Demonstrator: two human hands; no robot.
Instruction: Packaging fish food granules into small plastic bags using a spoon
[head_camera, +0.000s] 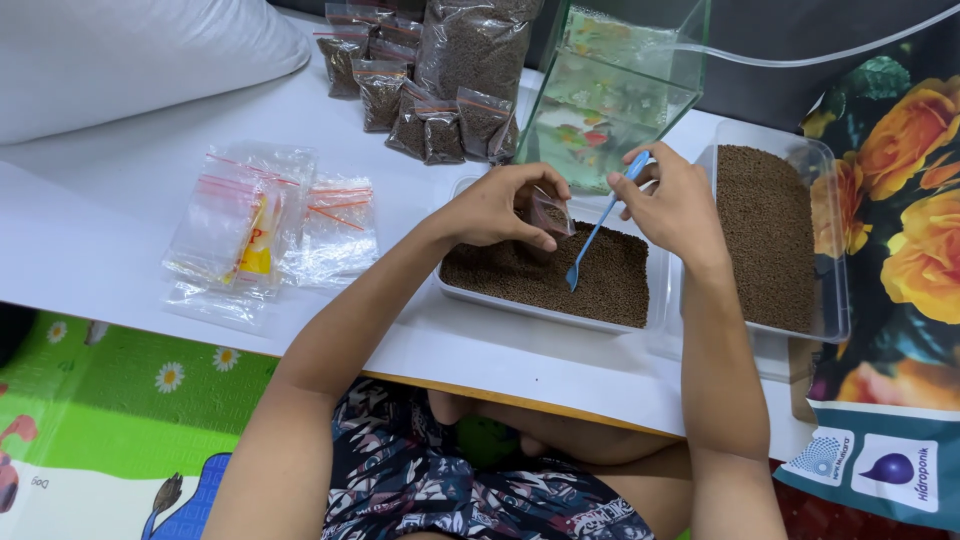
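Two hands are working over a tray of brown granules, one pinching a small bag, the other holding a blue scoop.

The left hand is curling its fingers nearly closed around a small clear bag, holding it just above the shallow white tray of brown granules. The right hand is gripping the upper end of a blue scoop, fingers folded tight about the handle, while the scoop is slanting down to the left so its tip is touching the granules just beside and below the bag. A second clear tray of granules is sitting to the right, empty zip bags are lying on the white tabletop to the left, and filled bags are standing behind.
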